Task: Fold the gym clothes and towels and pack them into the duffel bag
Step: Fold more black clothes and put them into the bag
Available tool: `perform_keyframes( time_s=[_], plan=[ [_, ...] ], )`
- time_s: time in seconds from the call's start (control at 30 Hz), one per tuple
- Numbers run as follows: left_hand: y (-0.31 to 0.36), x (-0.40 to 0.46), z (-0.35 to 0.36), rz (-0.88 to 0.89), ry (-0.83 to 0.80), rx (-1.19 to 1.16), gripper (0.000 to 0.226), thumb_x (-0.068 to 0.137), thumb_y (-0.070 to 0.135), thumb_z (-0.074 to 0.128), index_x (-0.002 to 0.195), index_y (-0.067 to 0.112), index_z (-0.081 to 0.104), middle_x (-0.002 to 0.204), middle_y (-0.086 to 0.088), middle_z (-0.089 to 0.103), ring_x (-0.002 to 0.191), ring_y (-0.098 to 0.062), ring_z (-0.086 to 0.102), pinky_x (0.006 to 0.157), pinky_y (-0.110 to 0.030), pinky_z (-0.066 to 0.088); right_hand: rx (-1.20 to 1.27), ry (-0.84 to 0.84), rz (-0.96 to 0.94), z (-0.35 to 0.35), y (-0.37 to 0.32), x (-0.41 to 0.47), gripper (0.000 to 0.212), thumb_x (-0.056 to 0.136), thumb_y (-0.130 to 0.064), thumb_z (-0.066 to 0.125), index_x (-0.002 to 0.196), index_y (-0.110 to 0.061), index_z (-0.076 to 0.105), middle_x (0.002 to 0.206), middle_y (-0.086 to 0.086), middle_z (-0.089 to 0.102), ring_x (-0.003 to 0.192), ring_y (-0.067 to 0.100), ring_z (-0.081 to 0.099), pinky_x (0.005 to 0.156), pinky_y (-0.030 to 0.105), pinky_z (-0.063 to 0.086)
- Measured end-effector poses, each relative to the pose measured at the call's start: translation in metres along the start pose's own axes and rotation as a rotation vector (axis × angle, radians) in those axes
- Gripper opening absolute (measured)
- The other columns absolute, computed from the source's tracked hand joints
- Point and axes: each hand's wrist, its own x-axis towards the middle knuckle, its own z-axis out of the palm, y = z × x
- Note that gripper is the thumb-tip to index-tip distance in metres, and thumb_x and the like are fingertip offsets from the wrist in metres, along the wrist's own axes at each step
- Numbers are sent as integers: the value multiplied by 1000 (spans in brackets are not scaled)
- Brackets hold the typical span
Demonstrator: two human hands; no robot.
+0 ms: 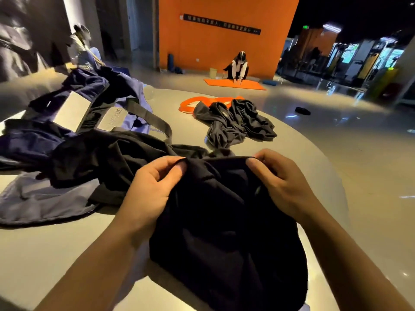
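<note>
A black garment (pixel 226 221) hangs in front of me over the near edge of the round grey table (pixel 314 153). My left hand (pixel 152 182) and my right hand (pixel 278 182) each pinch its top edge, thumbs on the near side. Its far part trails left across the table. The lavender duffel bag (pixel 125 106) lies open at the back left with dark blue cloth (pixel 29 140) spilling from it. A crumpled dark grey garment (pixel 233 122) lies at the table's far middle.
An orange band (pixel 190 103) lies behind the grey garment. A lavender cloth (pixel 40 203) lies flat at the left edge. Beyond the table a person kneels on an orange mat (pixel 233 84) before an orange wall. A small dark object (pixel 302 111) lies on the floor.
</note>
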Motion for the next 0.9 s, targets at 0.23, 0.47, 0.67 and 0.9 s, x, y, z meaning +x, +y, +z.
perform_keyframes(
  time_s=[0.23, 0.47, 0.67, 0.9],
  plan=[
    [-14, -3, -64, 229, 63, 482, 30, 87, 21, 68, 79, 49, 70, 88, 26, 70, 86, 9, 63, 80, -6, 45, -190, -31, 110, 6, 13, 19, 4, 92, -27, 59, 92, -25, 62, 91, -9, 65, 79, 4, 60, 67, 12, 47],
    [-18, -25, -103, 159, 131, 716, 36, 91, 13, 61, 88, 48, 68, 91, 17, 69, 81, -7, 69, 69, -23, 56, -700, 61, 46, 17, 35, -5, 22, 93, -24, 59, 115, -21, 62, 123, 1, 59, 102, 20, 57, 82, 21, 42],
    [9, -25, -26, 336, -8, 1011, 44, 80, 65, 41, 101, 36, 67, 103, 20, 64, 98, -3, 61, 81, -29, 52, -701, -230, -322, 20, 12, -21, 36, 89, -49, 44, 109, -27, 65, 118, -5, 62, 104, 13, 55, 87, 28, 46],
    [-25, -15, -2, 48, -45, 1112, 38, 82, 60, 58, 113, 39, 59, 116, 17, 61, 110, -12, 57, 88, -29, 40, -843, -97, -335, 34, 48, -20, 25, 85, -28, 50, 88, -18, 73, 91, 4, 71, 80, 27, 68, 69, 41, 54]
  ],
)
